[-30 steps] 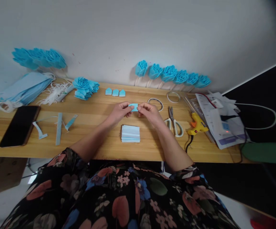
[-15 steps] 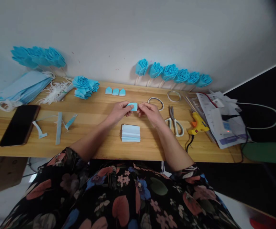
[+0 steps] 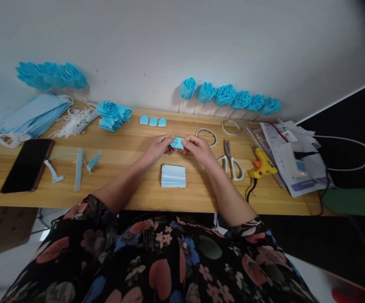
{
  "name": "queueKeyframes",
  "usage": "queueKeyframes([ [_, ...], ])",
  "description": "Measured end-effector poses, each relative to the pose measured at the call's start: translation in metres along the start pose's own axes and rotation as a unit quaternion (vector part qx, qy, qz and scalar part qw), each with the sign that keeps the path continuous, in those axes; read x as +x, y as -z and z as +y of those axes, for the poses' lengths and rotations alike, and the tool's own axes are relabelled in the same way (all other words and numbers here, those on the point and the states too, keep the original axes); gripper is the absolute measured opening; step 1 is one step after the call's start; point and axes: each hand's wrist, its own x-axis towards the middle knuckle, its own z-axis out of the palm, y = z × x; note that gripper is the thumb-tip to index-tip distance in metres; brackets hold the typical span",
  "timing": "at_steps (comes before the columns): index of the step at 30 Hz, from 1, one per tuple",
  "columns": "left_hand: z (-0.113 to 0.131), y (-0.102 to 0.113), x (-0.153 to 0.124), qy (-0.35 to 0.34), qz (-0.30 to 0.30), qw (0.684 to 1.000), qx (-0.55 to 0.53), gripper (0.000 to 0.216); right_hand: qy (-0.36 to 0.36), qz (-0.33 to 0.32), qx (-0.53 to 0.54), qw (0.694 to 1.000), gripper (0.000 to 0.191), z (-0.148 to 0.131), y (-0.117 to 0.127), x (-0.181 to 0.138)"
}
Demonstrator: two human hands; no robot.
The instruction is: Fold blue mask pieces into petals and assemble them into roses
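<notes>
A small blue piece of mask fabric (image 3: pixel 177 143) is pinched between both hands above the table. My left hand (image 3: pixel 159 149) grips its left end, thumb on top, where a diagonal fold line shows. My right hand (image 3: pixel 198 149) pinches the right end between thumb and fingers. Just below the hands lies a stack of pale cut fabric pieces (image 3: pixel 173 176). Behind them, three folded blue petals (image 3: pixel 153 121) with pointed or rounded tops sit in a row.
White-handled scissors (image 3: pixel 231 162), a yellow glue gun (image 3: pixel 262 164) and tape rolls (image 3: pixel 206 136) lie to the right. Blue fabric flowers (image 3: pixel 225 96) lean on the wall. On the left are a phone (image 3: pixel 27 165), face masks (image 3: pixel 38 115), white ear loops (image 3: pixel 74 121) and fabric strips (image 3: pixel 78 169).
The left thumb has shifted back toward the left, showing more of the fabric piece and its fold line. My right hand now pinches its right end.
</notes>
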Motion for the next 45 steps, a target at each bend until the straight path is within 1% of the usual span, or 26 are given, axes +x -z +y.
queueKeyframes([
  [4, -0.0017, 0.0000, 0.0010, 0.014, 0.024, 1.000, -0.007, 0.038, 0.003, 0.013, -0.016, 1.000, 0.034, 0.0011, 0.0008, 0.0002],
  [6, -0.0014, -0.0001, 0.0009, 0.011, 0.021, 1.000, -0.011, 0.038, 0.008, 0.013, -0.022, 1.000, 0.032, 0.0020, 0.0012, 0.0005],
  [11, 0.0012, -0.0004, -0.0003, 0.001, 0.006, 1.000, -0.015, 0.024, 0.023, 0.016, -0.051, 0.998, 0.029, 0.0028, 0.0012, 0.0012],
  [19, 0.0002, 0.0006, 0.0018, 0.018, 0.009, 0.999, -0.035, 0.012, 0.035, 0.020, -0.090, 0.995, 0.031, 0.0046, 0.0019, 0.0030],
  [25, 0.0037, -0.0008, -0.0010, 0.023, 0.011, 0.999, -0.042, 0.017, 0.042, 0.036, -0.095, 0.994, 0.032, 0.0045, 0.0032, 0.0029],
  [28, 0.0044, -0.0007, -0.0014, 0.023, 0.021, 0.999, -0.032, 0.015, 0.041, 0.041, -0.097, 0.994, 0.031, 0.0034, 0.0032, 0.0027],
  [31, 0.0028, -0.0002, -0.0002, 0.018, 0.031, 0.999, -0.021, 0.012, 0.046, 0.032, -0.101, 0.993, 0.028, 0.0036, 0.0033, 0.0025],
  [35, 0.0005, 0.0001, 0.0010, 0.005, 0.039, 0.999, -0.028, 0.018, 0.057, 0.024, -0.106, 0.992, 0.027, 0.0056, 0.0033, 0.0024],
  [38, 0.0011, -0.0001, 0.0006, 0.013, 0.049, 0.998, -0.026, 0.024, 0.058, 0.031, -0.108, 0.992, 0.027, 0.0067, 0.0030, 0.0026],
  [41, 0.0031, -0.0008, -0.0006, 0.021, 0.028, 0.999, -0.009, 0.028, 0.058, 0.032, -0.110, 0.992, 0.027, 0.0077, 0.0029, 0.0031],
  [43, 0.0044, -0.0014, -0.0016, 0.023, 0.006, 1.000, 0.000, 0.027, 0.062, 0.028, -0.113, 0.991, 0.028, 0.0085, 0.0028, 0.0033],
  [45, 0.0052, -0.0018, -0.0023, 0.026, -0.002, 1.000, 0.007, 0.023, 0.068, 0.026, -0.118, 0.990, 0.028, 0.0092, 0.0024, 0.0034],
])
